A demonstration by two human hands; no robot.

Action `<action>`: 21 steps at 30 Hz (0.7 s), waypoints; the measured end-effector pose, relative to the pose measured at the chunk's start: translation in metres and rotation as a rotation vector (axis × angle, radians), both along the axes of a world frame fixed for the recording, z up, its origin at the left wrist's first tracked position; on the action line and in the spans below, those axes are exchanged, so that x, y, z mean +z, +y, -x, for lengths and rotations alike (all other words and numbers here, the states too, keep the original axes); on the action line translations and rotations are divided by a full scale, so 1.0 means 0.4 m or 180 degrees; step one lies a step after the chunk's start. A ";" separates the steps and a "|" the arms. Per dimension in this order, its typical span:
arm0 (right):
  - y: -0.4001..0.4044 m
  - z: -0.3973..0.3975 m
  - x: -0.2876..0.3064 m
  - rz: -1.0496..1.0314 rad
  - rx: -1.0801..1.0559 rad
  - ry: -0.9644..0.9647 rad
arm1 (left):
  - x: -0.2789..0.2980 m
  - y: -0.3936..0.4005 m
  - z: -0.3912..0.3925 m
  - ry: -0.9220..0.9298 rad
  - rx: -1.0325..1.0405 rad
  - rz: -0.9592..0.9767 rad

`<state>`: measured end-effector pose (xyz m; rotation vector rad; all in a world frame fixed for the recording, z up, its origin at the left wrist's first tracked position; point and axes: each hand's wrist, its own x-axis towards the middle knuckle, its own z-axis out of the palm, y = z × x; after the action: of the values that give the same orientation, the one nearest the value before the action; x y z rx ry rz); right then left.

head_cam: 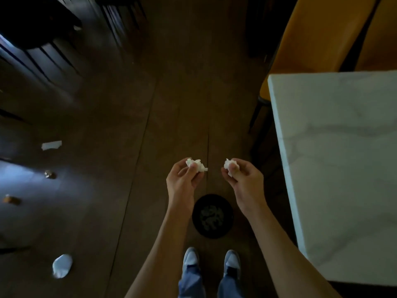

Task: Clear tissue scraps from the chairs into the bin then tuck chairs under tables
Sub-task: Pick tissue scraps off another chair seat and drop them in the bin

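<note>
My left hand [184, 177] pinches a crumpled white tissue scrap [197, 164] between thumb and fingers. My right hand [242, 178] grips a second white tissue scrap [229, 164]. Both hands hover in front of me above the dark wooden floor. A small round black bin [196, 220] stands on the floor just ahead of my shoes, below and between my wrists, with pale tissue lying inside it. An orange chair [318, 37] stands at the far side of the white marble table [343, 164] on the right.
A flat white paper scrap [51, 145] lies on the floor at the left. A pale rounded scrap [62, 266] lies nearer me on the left. Dark chair or table legs [43, 54] fill the upper left. Two small brownish bits [49, 174] sit on the floor.
</note>
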<state>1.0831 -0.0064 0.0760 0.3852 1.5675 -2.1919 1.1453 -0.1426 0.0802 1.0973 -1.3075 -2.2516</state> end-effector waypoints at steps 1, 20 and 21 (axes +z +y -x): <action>-0.011 0.006 -0.040 -0.0027 -0.0033 -0.0066 | -0.039 -0.014 0.003 -0.0050 -0.0018 -0.0023; 0.001 -0.123 -0.932 -0.0856 -0.0136 -0.1483 | -0.943 0.012 -0.133 -0.1401 -0.0121 -0.0659; 0.007 -0.131 -0.965 -0.0897 -0.0141 -0.1529 | -0.975 0.017 -0.136 -0.1448 -0.0122 -0.0672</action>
<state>1.1355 -0.0036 -0.3099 0.9600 1.5910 -1.7290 1.1997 -0.1359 -0.3099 1.7536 -1.2708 -2.2905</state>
